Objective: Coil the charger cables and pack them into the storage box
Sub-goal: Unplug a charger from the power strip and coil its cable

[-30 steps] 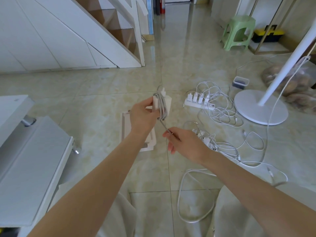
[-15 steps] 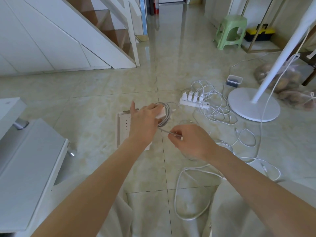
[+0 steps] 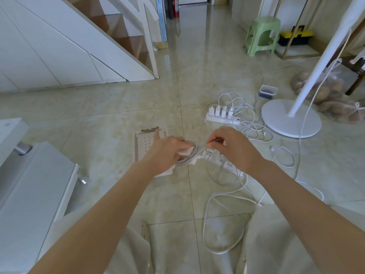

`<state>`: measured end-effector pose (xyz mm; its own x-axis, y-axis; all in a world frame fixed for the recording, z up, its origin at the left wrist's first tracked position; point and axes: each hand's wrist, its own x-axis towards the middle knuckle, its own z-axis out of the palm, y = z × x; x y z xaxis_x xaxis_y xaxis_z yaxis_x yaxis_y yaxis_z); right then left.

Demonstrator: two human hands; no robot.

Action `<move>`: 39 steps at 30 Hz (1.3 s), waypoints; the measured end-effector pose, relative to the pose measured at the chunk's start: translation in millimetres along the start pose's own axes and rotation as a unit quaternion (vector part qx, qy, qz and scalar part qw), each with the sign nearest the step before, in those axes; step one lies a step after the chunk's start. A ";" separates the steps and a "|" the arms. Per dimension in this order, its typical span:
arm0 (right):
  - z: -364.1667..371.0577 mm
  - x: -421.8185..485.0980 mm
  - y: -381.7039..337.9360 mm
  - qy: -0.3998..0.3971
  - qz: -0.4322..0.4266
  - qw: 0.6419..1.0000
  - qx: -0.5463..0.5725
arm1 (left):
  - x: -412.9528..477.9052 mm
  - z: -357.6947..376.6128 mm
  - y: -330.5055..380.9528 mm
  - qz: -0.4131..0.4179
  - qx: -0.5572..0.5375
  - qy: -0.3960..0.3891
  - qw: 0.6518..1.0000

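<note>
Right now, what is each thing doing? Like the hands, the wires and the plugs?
left hand: closed around a coiled cable and charger
coiled cable: wound in loops, loose end not yet tucked in
right hand: pinching the cable's loose end
power strip: on the floor, four chargers plugged in
loose cables: uncoiled, sprawled on the floor
green stool: upright

Counting what is showing — two hands (image 3: 167,151), two power strips (image 3: 222,118), four chargers (image 3: 220,111) sitting in the far strip, one green stool (image 3: 261,34), one fan base (image 3: 290,120) — loose cables (image 3: 219,230) tangling, uncountable.
</note>
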<state>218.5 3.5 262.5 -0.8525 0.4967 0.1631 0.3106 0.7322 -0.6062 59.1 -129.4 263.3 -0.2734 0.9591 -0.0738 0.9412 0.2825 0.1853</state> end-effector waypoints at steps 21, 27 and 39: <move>42.9 -2.4 0.2 -0.075 0.155 0.968 0.180 | -10.6 -23.3 19.7 -0.029 -0.524 0.047 0.850; 46.5 1.2 3.7 -0.070 0.169 0.967 0.180 | -4.5 -17.8 26.6 -0.073 -0.623 0.088 0.774; 59.3 -4.5 -9.8 0.004 0.105 0.978 0.180 | 3.3 -27.3 15.2 -0.186 -0.685 0.225 0.668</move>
<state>194.4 -33.5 221.5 -0.7820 0.6233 0.0095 0.3099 0.4020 -0.8616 67.1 -121.4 292.6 -0.7594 0.6396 -0.1195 -0.1890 -0.0411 0.9811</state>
